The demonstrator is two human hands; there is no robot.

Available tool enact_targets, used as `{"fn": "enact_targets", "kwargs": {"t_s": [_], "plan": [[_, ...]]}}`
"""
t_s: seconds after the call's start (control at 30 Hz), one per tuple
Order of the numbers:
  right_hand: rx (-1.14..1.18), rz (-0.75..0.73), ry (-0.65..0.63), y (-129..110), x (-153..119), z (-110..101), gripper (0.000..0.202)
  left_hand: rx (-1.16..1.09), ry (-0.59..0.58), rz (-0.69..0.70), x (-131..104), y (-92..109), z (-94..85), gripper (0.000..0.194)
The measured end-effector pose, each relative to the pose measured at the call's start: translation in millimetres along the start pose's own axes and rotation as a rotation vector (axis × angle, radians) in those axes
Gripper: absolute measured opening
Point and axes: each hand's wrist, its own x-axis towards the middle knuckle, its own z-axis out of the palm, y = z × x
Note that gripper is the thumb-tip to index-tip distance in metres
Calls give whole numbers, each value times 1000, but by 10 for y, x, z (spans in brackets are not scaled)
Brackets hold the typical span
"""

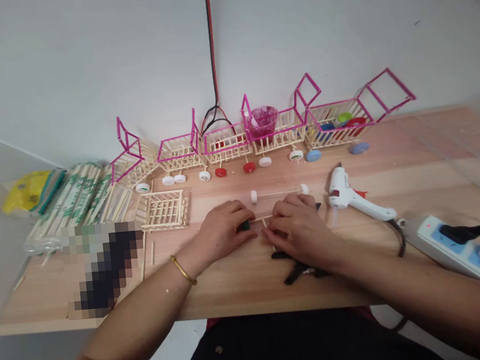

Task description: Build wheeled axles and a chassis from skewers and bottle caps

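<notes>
My left hand [228,231], with a gold bracelet at the wrist, is closed around a dark green bottle cap [244,224]. A thin wooden stick [264,218] runs from the cap toward my right hand [298,230], whose fingers are pinched around a stick; part of it is hidden behind them. Just beyond my hands lies an axle [278,193], a stick with a white cap at each end. Several black pieces [298,270] lie partly under my right hand and wrist.
Behind stand several stick carts [223,139] with purple rims and cap wheels. A plain stick basket [162,210] and packs of sticks [71,197] are on the left. To the right are a white glue gun [346,193] and a power strip [460,250] with a cord.
</notes>
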Motion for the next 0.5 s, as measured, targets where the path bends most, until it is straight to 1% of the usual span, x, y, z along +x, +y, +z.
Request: {"fn": "enact_targets", "kwargs": {"t_s": [0.17, 0.5], "plan": [[19, 11, -33, 1, 7, 5, 27, -3, -10, 0, -1, 2, -6, 21], [23, 26, -43, -13, 8, -6, 26, 0, -5, -1, -6, 2, 0, 20]]}}
